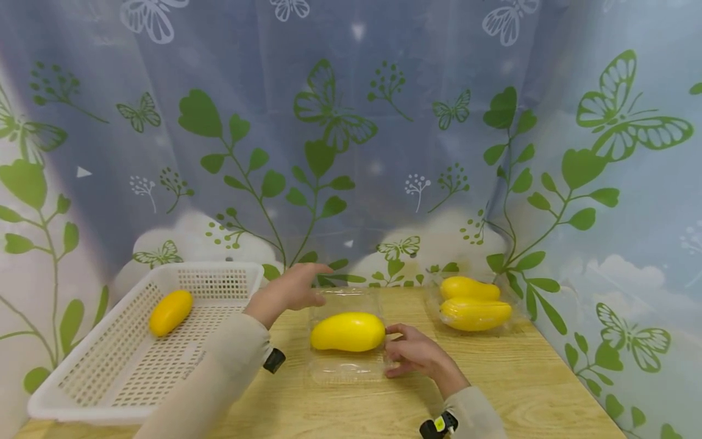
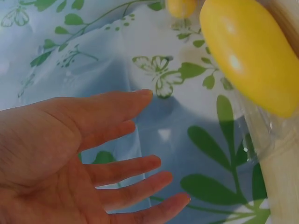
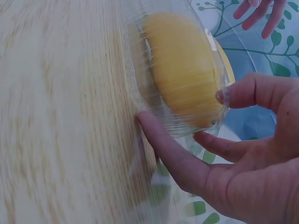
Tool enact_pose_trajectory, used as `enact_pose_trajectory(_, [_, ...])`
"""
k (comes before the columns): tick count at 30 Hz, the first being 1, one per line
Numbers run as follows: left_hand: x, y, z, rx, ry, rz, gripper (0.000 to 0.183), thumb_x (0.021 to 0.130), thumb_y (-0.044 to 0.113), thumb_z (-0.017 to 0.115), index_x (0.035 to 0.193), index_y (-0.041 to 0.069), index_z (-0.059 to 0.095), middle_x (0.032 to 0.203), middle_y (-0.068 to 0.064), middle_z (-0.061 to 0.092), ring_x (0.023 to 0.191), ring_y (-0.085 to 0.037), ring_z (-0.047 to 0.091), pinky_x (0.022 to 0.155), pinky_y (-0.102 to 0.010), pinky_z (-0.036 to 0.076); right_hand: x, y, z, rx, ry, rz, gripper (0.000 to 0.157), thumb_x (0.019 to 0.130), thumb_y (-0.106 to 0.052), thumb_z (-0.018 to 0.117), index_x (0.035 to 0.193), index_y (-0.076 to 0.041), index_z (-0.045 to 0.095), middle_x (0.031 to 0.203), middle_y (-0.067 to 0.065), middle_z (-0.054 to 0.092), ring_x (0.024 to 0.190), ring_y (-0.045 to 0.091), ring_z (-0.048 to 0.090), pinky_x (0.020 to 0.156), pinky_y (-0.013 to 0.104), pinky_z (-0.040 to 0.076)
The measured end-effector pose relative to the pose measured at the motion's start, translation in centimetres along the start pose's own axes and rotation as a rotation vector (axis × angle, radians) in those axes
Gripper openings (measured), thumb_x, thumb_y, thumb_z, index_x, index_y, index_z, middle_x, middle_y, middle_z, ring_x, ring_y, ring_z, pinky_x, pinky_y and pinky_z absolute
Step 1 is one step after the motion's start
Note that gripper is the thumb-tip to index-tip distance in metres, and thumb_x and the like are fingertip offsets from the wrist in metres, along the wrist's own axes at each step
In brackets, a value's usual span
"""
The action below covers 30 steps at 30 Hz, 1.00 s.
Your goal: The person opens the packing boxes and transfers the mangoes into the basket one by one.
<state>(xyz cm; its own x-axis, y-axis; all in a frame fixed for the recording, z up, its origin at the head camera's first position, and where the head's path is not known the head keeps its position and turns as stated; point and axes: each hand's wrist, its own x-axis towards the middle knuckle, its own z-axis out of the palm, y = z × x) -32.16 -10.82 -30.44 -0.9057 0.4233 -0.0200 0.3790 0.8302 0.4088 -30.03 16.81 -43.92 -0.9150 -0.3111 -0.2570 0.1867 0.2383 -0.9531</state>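
Note:
A yellow mango [image 1: 348,332] lies in a clear plastic box [image 1: 347,369] on the wooden table. At the box's right end, my right hand [image 1: 414,352] holds the wall. The right wrist view shows the thumb [image 3: 243,91] on the rim and fingers on the box's side and lower edge, with the mango [image 3: 182,65] seen through the plastic. Above the box's far left corner is my left hand [image 1: 293,286], apart from the mango. Its fingers are spread and nothing is in them, as the left wrist view shows [image 2: 121,154].
On the left stands a white perforated basket [image 1: 139,366] with one mango [image 1: 171,313] in it. Toward the back right, two mangoes [image 1: 475,314] lie in another clear plastic box [image 1: 433,299]. A leaf-patterned curtain [image 1: 351,183] hangs behind the table [image 1: 537,390].

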Motion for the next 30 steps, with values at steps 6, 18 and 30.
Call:
enact_pose_trajectory(6, [0.7,1.0,1.4,-0.010,-0.023,0.012,0.063,0.092,0.013,0.078,0.149,0.013,0.054,0.159,-0.013,0.048,0.151,-0.040,0.038,0.118,-0.058,0.041,0.0,0.1,-0.1,0.008,0.005,0.002,0.065,0.090,-0.003,0.057,0.151,0.005,0.035,0.128,0.025,0.049,0.081,0.020,0.046,0.078,0.045,0.065])
enact_pose_trajectory(18, [1.4,1.6,4.4,-0.027,-0.053,0.002,0.064,0.085,0.009,0.085,0.143,0.014,0.059,0.156,-0.009,0.052,0.148,-0.037,0.041,0.116,-0.055,0.043,0.1,0.3,-0.2,0.021,-0.014,0.000,0.065,0.090,-0.002,0.056,0.151,0.005,0.035,0.122,0.023,0.048,0.080,0.019,0.044,0.078,0.045,0.065])
enact_pose_trajectory(30, [2.1,1.7,6.5,0.049,-0.061,0.013,0.067,0.080,0.010,0.088,0.141,0.013,0.061,0.155,-0.011,0.053,0.146,-0.036,0.046,0.119,-0.053,0.041,0.0,0.3,-0.2,0.019,-0.007,0.004,0.065,0.090,-0.003,0.057,0.151,0.004,0.035,0.122,0.022,0.049,0.083,0.020,0.046,0.080,0.047,0.065])
